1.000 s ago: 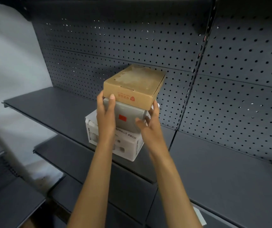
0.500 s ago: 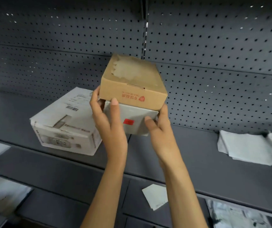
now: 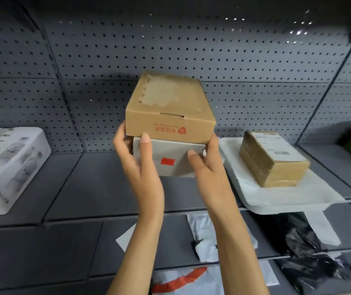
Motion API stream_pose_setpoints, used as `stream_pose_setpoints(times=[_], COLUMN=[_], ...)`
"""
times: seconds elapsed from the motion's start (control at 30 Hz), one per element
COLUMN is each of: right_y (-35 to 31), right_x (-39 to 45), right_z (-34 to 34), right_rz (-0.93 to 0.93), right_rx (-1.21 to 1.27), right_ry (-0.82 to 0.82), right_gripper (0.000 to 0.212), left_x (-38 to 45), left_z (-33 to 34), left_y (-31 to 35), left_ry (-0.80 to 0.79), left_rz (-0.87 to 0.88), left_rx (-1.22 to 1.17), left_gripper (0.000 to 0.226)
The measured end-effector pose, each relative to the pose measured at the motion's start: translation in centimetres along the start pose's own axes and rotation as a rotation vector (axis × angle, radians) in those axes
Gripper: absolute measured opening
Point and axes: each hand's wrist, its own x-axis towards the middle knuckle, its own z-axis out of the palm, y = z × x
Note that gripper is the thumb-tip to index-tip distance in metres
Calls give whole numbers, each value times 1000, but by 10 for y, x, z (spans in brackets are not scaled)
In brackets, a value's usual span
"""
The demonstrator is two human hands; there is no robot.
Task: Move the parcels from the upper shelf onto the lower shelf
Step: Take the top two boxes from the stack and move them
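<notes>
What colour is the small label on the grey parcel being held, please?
Red, on the grey parcel; clearest in the head view.

Bare upper shelf (image 3: 98, 188) lay open between the white box (image 3: 6, 167) at left and the taped brown parcel (image 3: 274, 160) on white mailer (image 3: 276, 194) at right.

Both forearms are raised at frame centre; left hand (image 3: 142, 167) and right hand (image 3: 207, 167) are clamped inward, thumbs up.
</notes>
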Motion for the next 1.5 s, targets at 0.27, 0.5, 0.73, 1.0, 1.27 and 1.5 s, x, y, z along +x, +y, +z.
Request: stream_pose_setpoints(times=[0.27, 0.5, 0.73, 1.0, 1.27, 1.5], right_y=[-6, -8, -5, 9, 28, 38], right_x=[-56, -100, -133, -147, -96, -30], right_z=[-153, -270, -361, -460, -562, -633], right_rz=[-5, -12, 14, 64, 78, 83], right_rx=[-90, -158, -182, -216, -240, -244], right_ry=[194, 364, 545, 721, 797, 794], right_gripper=[54, 53, 54, 56, 52, 54], left_x=[-120, -214, -288, -355, -381, -376], left_z=[109, 188, 259, 344, 458, 548], left_y=[11, 18, 20, 2, -30, -61], left_ry=[-129, -261, -436, -600, -652, -610], left_rz=[-92, -157, -213, -342, -374, -375], left_rx=[-137, -200, -246, -338, -384, -393], left_gripper=[29, 31, 30, 27, 27, 27])
